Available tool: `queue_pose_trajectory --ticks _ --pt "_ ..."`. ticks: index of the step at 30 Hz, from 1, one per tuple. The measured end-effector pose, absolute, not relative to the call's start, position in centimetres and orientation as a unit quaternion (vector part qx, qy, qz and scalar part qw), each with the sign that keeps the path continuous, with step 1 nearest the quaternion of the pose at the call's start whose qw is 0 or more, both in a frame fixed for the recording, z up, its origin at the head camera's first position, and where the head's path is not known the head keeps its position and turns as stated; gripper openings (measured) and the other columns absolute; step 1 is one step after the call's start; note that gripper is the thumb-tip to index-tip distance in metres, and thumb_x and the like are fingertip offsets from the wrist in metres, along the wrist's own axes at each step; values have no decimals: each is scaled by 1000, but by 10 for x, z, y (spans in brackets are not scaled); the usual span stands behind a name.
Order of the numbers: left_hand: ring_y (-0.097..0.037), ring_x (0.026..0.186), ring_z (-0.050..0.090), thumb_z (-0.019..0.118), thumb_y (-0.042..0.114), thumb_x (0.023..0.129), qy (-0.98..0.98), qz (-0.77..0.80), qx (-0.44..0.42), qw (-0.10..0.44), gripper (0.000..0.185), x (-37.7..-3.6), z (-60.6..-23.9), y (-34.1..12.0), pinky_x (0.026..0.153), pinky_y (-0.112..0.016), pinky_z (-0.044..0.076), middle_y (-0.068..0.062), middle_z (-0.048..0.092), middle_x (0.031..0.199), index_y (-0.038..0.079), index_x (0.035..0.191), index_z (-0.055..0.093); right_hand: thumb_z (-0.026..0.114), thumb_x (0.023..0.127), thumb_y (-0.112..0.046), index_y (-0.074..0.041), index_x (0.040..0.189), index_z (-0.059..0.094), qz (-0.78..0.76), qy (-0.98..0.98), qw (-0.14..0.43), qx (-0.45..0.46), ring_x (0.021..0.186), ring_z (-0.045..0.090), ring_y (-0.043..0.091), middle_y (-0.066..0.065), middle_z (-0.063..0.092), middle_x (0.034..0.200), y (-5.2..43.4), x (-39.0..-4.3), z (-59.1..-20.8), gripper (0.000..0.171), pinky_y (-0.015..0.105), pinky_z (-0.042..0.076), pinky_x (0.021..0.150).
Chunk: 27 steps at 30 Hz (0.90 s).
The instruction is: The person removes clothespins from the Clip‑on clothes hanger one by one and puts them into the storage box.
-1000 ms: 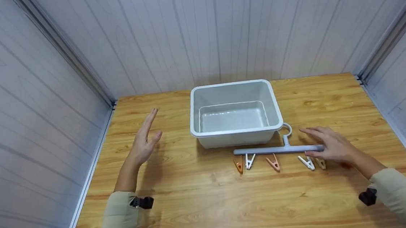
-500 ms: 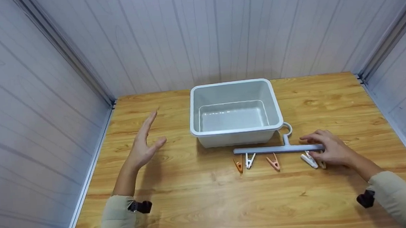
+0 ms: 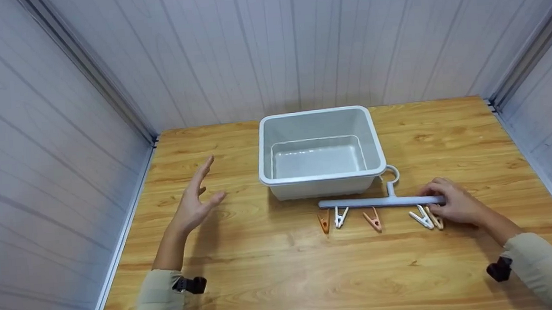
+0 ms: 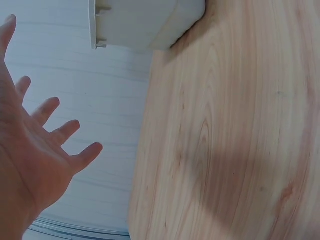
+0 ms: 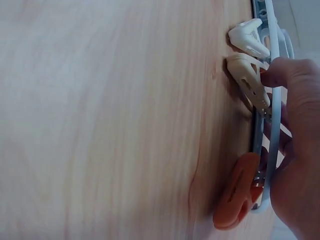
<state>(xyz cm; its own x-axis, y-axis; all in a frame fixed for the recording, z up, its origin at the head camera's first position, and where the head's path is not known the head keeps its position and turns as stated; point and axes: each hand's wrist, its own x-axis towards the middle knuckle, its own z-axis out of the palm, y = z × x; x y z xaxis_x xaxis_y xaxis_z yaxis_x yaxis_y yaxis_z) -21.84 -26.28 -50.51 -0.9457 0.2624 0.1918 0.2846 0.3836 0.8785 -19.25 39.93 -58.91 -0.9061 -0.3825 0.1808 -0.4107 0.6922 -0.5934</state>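
Observation:
A pale grey-blue clip hanger [image 3: 358,202] lies on the table, its hook reaching toward the bin. My right hand [image 3: 457,202] holds the right end of its bar, thumb on the near side and fingers behind. Along the bar hang an orange clip [image 3: 324,222], a white clip [image 3: 341,217], a pink clip [image 3: 373,220], another white clip [image 3: 421,218] and a beige clip [image 3: 435,217]. In the right wrist view the thumb is close by the beige clip, and a dark orange clip [image 5: 235,192] sits at the bar's end. My left hand [image 3: 192,203] hovers with fingers extended, holding nothing.
A light grey plastic bin [image 3: 323,187] stands behind the hanger, nothing visible inside it. Beneath everything is a wood-grain table [image 3: 290,272]. White panel walls [image 3: 272,47] enclose its back and both sides.
My right hand has moved from hovering over the bar's right end to gripping it. The bar has shifted slightly right in view. My left hand has lowered a little.

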Motion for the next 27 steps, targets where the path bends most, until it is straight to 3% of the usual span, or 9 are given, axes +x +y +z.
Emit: queue_pose_trajectory --ticks 9,27 --pt "-51 172 28 73 6 100 -812 -560 -165 -2 95 -218 -500 -263 121 -87 39 -15 26 188 18 181 24 84 90 7 -10 111 81 328 -920 16 213 96 54 -5 1 68 104 400 -195 -588 28 18 47 82" --pt "-53 171 27 72 3 102 -811 -562 -163 -6 94 -214 -497 -269 121 -88 38 -14 25 188 14 181 22 82 90 15 -5 111 79 363 -893 57 259 97 56 -5 5 67 102 406 -190 -585 29 10 45 84"
